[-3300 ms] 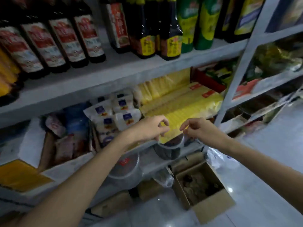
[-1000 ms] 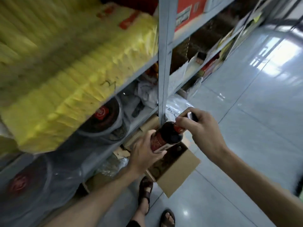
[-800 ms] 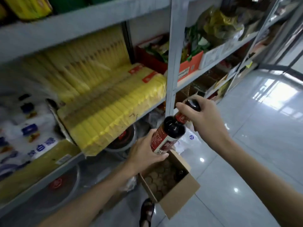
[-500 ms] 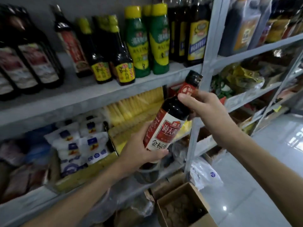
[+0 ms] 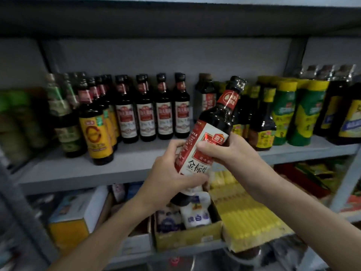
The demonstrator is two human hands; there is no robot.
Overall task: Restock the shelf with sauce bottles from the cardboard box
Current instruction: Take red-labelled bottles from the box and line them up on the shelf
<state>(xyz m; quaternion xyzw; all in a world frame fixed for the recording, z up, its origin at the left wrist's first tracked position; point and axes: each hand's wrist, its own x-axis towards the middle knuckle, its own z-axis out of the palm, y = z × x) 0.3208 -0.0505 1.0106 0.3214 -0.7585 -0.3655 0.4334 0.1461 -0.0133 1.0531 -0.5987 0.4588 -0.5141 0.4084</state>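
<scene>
Hands: both grip one sauce bottle (image 5: 213,132), held in the air in front of the shelf.
Left hand (image 5: 170,173): its forearm comes up from the lower left. The fingers curl round the lower body of the bottle and the thumb lies across the bottom of the label.
Right hand (image 5: 230,151): its forearm comes up from the lower right. It clasps the bottle higher, at mid-label, with the thumb laid across the front.
Shelf (image 5: 78,173): a grey board with bare space along its front edge. The held bottle is level with it and does not touch it.
Yellow packets (image 5: 248,218): stacked on the shelf below, under the right forearm.
Open carton (image 5: 187,237): just left of the packets, holding white pouches.
Green bottles (image 5: 293,114): yellow-capped and upright, at the right of the shelf.
Red-labelled row (image 5: 154,118): four matching dark bottles stand upright side by side at the back, left of the held one.
Yellow-labelled bottle (image 5: 96,133): upright nearer the front, at the left.
Sauce bottle axis: tilted, long axis running from lower left to upper right. The base is low between the hands and the label faces the camera.
Cap (image 5: 238,83): black, pointing up and to the right, toward the shelf's back.
</scene>
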